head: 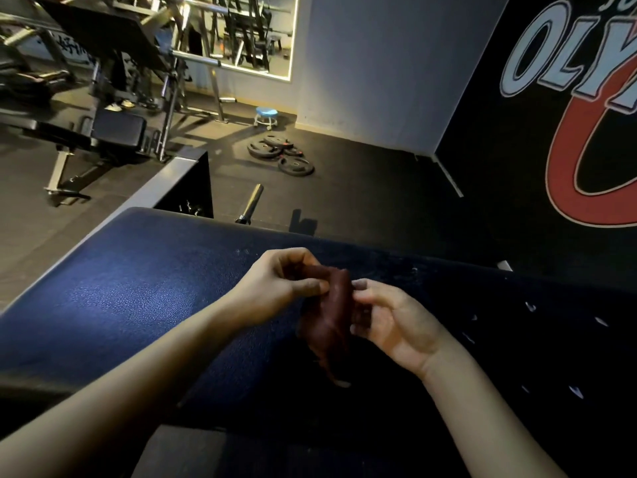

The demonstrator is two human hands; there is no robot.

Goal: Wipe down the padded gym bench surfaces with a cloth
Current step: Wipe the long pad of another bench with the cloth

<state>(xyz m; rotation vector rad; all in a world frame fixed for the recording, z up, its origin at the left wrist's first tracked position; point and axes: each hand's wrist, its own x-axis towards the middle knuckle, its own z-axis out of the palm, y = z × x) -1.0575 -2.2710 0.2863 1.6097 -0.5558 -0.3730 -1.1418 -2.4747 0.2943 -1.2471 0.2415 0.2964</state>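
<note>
Over bench (138,288), cloth (327,326) lengthwise vertical

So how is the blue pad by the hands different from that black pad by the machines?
The blue pad is blue and close up; the black pad is black and looks small, far back on the left. Over the blue pad the left hand and right hand hold the cloth; nobody is at the black pad. The blue pad shows pale flecks; the black pad is too far to tell. Both are padded.
</note>
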